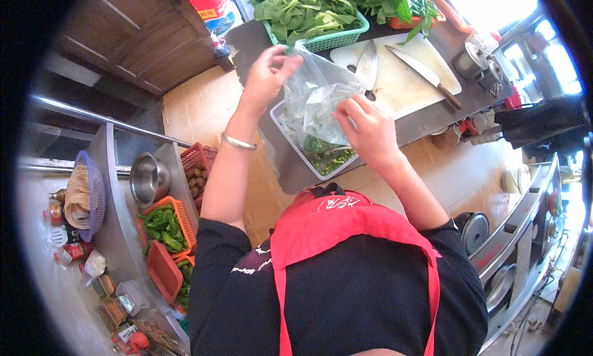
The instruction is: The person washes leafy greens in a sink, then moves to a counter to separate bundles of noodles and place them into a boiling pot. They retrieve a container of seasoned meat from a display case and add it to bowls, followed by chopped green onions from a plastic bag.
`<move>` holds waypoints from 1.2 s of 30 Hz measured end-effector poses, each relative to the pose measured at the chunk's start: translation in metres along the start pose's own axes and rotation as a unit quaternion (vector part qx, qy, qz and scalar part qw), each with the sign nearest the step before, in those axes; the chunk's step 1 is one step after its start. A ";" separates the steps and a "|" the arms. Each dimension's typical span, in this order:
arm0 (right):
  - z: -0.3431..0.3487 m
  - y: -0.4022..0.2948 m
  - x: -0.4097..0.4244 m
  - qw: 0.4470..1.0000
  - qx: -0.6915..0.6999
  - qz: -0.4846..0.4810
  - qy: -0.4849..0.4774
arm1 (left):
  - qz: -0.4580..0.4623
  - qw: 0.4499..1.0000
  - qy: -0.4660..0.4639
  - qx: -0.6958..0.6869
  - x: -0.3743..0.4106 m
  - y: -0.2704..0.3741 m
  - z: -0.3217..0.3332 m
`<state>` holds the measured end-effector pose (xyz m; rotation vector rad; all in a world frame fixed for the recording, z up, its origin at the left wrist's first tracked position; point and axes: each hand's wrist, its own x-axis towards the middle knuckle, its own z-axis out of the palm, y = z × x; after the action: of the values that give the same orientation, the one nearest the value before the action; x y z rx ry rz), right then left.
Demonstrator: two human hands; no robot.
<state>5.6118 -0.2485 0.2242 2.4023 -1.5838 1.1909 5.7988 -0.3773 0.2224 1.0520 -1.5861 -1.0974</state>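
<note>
A clear plastic bag is spread between my two hands, above a clear rectangular plastic container. My left hand, slightly blurred, has the bag's far left edge at its thumb and fingers. On the near right side, my right hand pinches the film between thumb and fingers. Chopped green vegetables show in the container's near end; the bag covers much of the rest. Just beyond, a white cutting board carries a broad-bladed knife and a wooden-handled knife.
A green basket of leafy greens stands at the table's far edge, beside an orange basket of leaves. Lidded pots are at right. On the left are a steel bowl, green peppers and a metal shelf.
</note>
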 end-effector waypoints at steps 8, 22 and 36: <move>-0.003 -0.026 -0.010 0.996 0.050 0.067 0.008 | -0.044 0.988 -0.028 -0.144 -0.016 0.029 0.018; 0.009 0.000 -0.027 0.986 0.062 0.155 0.027 | 0.062 0.991 0.116 0.020 -0.016 0.030 -0.021; -0.071 0.045 0.005 0.931 0.286 0.221 -0.049 | 0.009 0.999 -0.053 0.011 -0.012 0.041 -0.060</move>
<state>5.5366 -0.2451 0.2613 2.5108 -2.1379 1.8616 5.8538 -0.3671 0.2707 1.0077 -1.6916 -1.1422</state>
